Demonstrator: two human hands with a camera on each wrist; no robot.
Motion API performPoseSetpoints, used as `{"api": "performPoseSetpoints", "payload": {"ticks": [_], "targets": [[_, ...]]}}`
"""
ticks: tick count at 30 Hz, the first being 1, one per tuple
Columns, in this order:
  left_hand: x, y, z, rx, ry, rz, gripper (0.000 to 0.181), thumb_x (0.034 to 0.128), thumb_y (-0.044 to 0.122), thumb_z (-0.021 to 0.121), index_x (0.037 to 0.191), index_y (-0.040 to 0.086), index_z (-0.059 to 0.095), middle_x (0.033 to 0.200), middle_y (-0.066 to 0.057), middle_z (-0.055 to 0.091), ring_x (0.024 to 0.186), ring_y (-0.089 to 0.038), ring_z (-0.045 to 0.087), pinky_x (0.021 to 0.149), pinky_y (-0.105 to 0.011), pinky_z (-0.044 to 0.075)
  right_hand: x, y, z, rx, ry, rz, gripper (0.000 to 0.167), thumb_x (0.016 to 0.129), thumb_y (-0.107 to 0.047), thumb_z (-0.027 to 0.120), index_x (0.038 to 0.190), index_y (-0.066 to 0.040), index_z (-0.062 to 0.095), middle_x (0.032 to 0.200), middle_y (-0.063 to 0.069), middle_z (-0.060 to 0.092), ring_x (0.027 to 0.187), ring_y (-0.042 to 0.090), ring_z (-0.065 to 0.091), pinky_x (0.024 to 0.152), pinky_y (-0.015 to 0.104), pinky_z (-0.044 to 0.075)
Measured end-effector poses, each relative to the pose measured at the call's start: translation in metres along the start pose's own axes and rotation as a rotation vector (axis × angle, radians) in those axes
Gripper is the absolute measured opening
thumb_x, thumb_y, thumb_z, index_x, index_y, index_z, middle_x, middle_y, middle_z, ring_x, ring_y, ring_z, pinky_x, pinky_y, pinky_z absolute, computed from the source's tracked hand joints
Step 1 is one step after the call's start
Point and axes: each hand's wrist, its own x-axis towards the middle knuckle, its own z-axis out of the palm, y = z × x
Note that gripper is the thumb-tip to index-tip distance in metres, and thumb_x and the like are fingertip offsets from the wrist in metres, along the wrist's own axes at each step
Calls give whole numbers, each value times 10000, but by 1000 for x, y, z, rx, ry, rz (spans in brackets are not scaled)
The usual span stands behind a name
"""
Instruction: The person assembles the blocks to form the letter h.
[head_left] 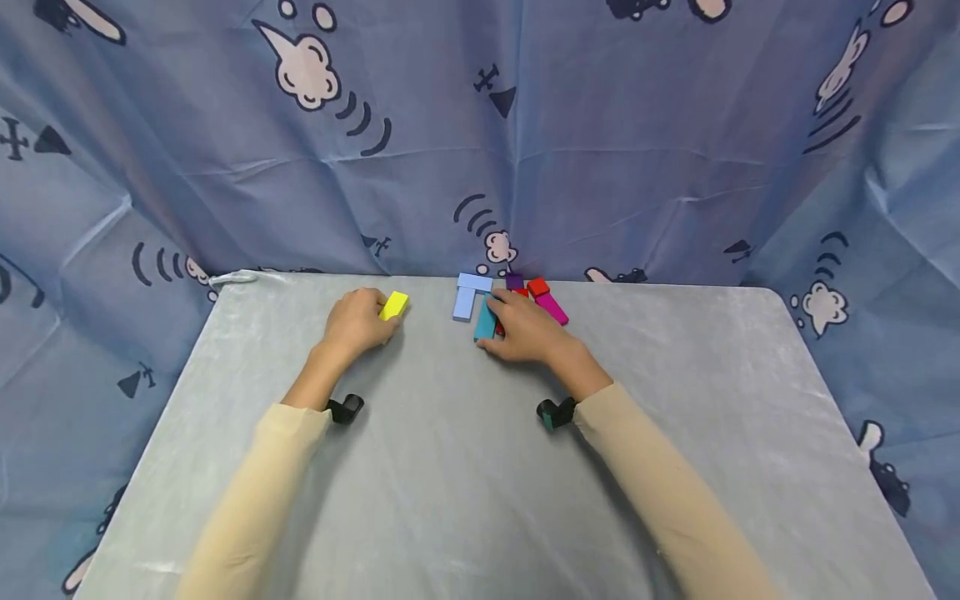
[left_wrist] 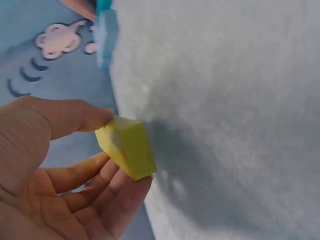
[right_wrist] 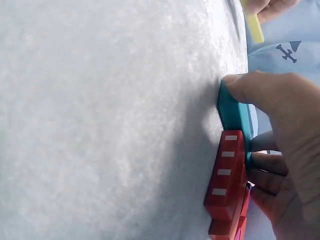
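Note:
My left hand [head_left: 354, 323] pinches a yellow block [head_left: 394, 305] between thumb and fingers. The left wrist view shows the block [left_wrist: 139, 150] at the fingertips, its shadow on the cloth beside it. Farther right, my right hand [head_left: 531, 332] grips a long teal block [head_left: 485, 321], the thumb at its near end and fingers along its far part. A red block [right_wrist: 225, 172] with several white marks lies right against the teal block [right_wrist: 232, 110] in the right wrist view. Two light blue blocks [head_left: 464, 303] sit just left of the teal one.
Beyond my right hand are a purple block [head_left: 513, 282], a red block [head_left: 537, 287] and a magenta block [head_left: 552, 308], partly hidden by the hand. A pale cloth covers the table [head_left: 450, 467]. A blue patterned curtain [head_left: 420, 108] hangs at its back edge.

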Motion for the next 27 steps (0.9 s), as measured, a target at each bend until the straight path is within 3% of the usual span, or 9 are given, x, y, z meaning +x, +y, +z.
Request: {"api": "performPoseSetpoints", "payload": {"ticks": [5,9,17,22,27], "targets": [[-27,7,-5,-47,-30,-12,438,959,235,733,1290,-49,694,1221,-216,756,1098,-371,717,929,-500,593,2,-1,-1,24,17,28,802,924,-465,778,1535,-7,535,1589,220,498,1433,385,531,1246,522,454],[-53,13,-2,-68,-36,-11,462,961,243,731,1318,-45,682,1241,-228,749,1125,-386,719,922,-518,600,1,-3,2,43,30,41,808,922,-491,773,1551,-46,529,1588,210,488,1429,377,516,1244,526,454],[-93,19,19,-159,-51,6,525,955,200,753,1422,-2,624,1170,-193,769,986,-288,758,780,-409,628,-9,-3,5,64,73,60,795,909,-490,789,1539,-66,554,1583,199,498,1429,364,516,1241,524,455],[-120,26,30,-99,8,81,549,921,141,757,1455,91,640,1033,-162,738,794,-210,653,666,-330,544,-14,-9,7,67,114,23,778,906,-492,788,1524,-70,574,1565,207,518,1419,364,529,1225,522,471],[-142,39,38,-73,-4,111,523,896,129,774,1410,137,682,942,-102,676,711,-159,546,626,-280,469,-18,-16,10,61,146,12,760,894,-499,794,1502,-85,604,1550,179,542,1397,345,556,1183,504,516]]}}
